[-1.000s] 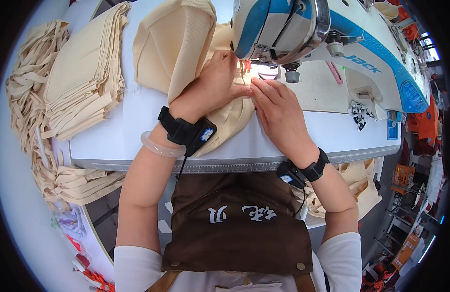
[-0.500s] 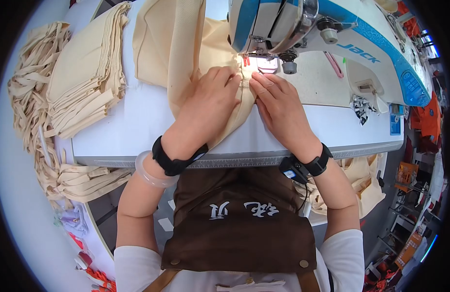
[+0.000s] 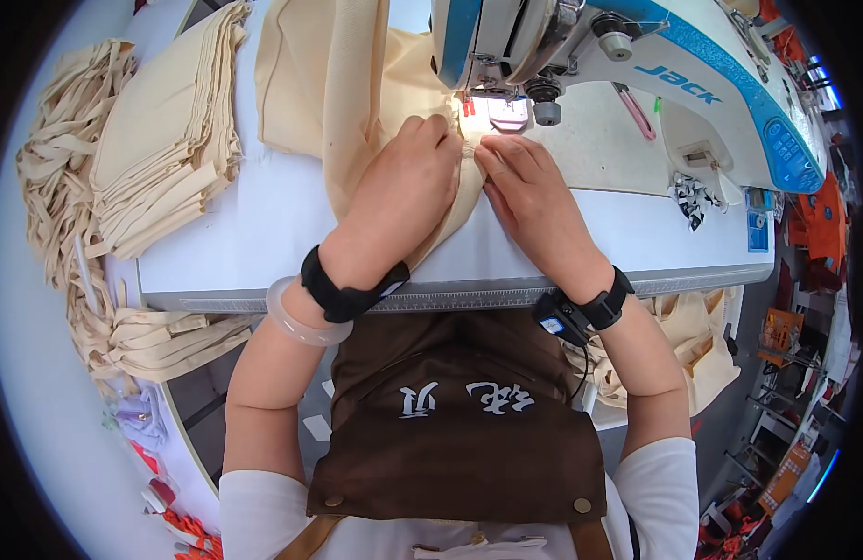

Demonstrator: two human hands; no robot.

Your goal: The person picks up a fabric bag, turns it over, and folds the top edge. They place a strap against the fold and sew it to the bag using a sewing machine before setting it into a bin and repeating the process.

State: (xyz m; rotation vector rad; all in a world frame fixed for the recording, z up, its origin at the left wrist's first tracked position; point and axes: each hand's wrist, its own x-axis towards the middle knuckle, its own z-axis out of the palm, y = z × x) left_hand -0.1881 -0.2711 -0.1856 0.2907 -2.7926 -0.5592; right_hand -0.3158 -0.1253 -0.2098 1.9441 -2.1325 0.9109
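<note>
Cream fabric (image 3: pixel 305 89) lies over the white table, its narrow edge running under the lit needle area of the blue and white sewing machine (image 3: pixel 669 79). My left hand (image 3: pixel 403 177) rests on the fabric left of the needle, fingers curled and gripping a fold. At the fabric's right edge, just below the presser foot, my right hand (image 3: pixel 529 191) pinches the gathered edge, fingers close together. The two hands are a small gap apart. A small red part (image 3: pixel 468 107) shows beside the needle.
Stacked cream panels (image 3: pixel 161 131) and a heap of cream straps (image 3: pixel 63 159) lie at the left. Pink tweezers (image 3: pixel 635 110) and a blue box (image 3: pixel 758 224) are at the right. A metal ruler (image 3: pixel 469 296) runs along the table's front edge.
Both hands stay at the fabric, with the right fingers slightly lower and further left. The left wrist has shifted a little right. The machine appears slightly higher in view.
</note>
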